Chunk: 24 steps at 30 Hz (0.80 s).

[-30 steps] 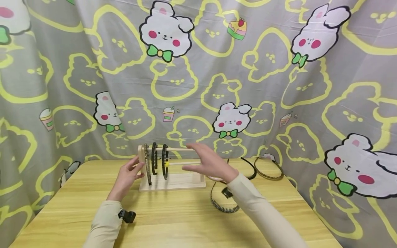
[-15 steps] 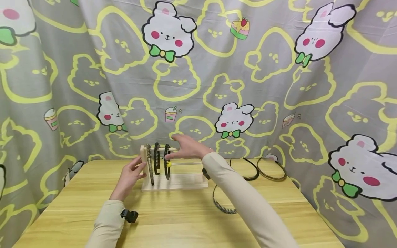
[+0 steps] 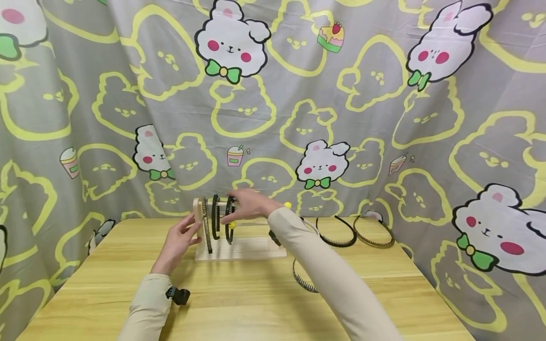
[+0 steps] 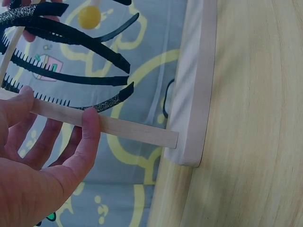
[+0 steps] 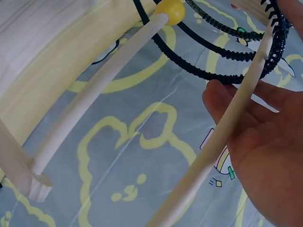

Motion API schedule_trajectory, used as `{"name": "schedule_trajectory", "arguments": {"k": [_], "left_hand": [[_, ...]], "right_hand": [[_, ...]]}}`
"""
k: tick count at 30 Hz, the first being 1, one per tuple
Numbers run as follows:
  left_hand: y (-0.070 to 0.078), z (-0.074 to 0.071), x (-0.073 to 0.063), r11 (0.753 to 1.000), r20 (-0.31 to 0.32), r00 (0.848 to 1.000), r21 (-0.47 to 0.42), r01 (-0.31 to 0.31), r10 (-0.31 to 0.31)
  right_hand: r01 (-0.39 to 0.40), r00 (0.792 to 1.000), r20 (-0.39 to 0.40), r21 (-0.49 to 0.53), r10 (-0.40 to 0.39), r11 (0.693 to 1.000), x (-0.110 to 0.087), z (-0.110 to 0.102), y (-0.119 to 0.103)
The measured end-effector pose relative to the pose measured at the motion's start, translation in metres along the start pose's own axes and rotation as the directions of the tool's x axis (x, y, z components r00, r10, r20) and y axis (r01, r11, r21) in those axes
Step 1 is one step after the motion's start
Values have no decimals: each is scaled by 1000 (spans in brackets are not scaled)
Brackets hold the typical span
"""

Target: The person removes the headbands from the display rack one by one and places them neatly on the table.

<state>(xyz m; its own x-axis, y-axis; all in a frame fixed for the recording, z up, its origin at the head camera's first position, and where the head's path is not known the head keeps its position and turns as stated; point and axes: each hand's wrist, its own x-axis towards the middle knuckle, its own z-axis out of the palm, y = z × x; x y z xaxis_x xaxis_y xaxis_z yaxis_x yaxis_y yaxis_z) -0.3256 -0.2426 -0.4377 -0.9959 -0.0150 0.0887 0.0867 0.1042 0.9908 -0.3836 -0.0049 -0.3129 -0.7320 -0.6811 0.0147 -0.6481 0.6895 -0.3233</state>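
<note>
In the head view a pale wooden rack (image 3: 256, 251) stands on the table. My left hand (image 3: 177, 241) grips its left upright (image 4: 137, 131), fingers and thumb on either side of the wood in the left wrist view. A glittery headband (image 3: 207, 232) and a black toothed headband (image 3: 215, 222) hang from the upper rod (image 5: 203, 175). Beside them hangs another black headband (image 3: 230, 237), the rightmost one. My right hand (image 3: 253, 203) holds this one near its top, its fingers behind the rod in the right wrist view. The lower rod (image 5: 94, 94) ends in a yellow ball (image 5: 171, 11).
Right of the rack lie a black headband (image 3: 341, 245), a brown braided headband (image 3: 379, 245) and a grey toothed headband (image 3: 304, 282). A pale headband (image 3: 313, 227) is partly hidden by my right sleeve (image 3: 324, 265). A patterned curtain (image 3: 273, 118) hangs behind the table.
My right hand has moved left along the upper rod to the rightmost hanging headband, and its fingers have come onto it. The left hand has stayed on the upright.
</note>
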Motion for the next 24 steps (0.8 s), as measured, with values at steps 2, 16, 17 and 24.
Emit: {"name": "schedule_trajectory", "arguments": {"k": [2, 16, 17, 24], "left_hand": [[0, 0, 0, 1000, -4, 1000, 1, -3, 3], [-1, 0, -1, 1000, -3, 1000, 5, -9, 9], [-1, 0, -1, 1000, -3, 1000, 4, -8, 8], [-1, 0, -1, 1000, -1, 1000, 1, 0, 0]], "right_hand": [[-2, 1000, -8, -18, 2, 1000, 1, 1, 0], [-38, 998, 38, -71, 41, 997, -10, -8, 1], [-42, 998, 46, -79, 46, 996, -11, -8, 1], [-66, 988, 135, -116, 82, 991, -18, -14, 1]]}}
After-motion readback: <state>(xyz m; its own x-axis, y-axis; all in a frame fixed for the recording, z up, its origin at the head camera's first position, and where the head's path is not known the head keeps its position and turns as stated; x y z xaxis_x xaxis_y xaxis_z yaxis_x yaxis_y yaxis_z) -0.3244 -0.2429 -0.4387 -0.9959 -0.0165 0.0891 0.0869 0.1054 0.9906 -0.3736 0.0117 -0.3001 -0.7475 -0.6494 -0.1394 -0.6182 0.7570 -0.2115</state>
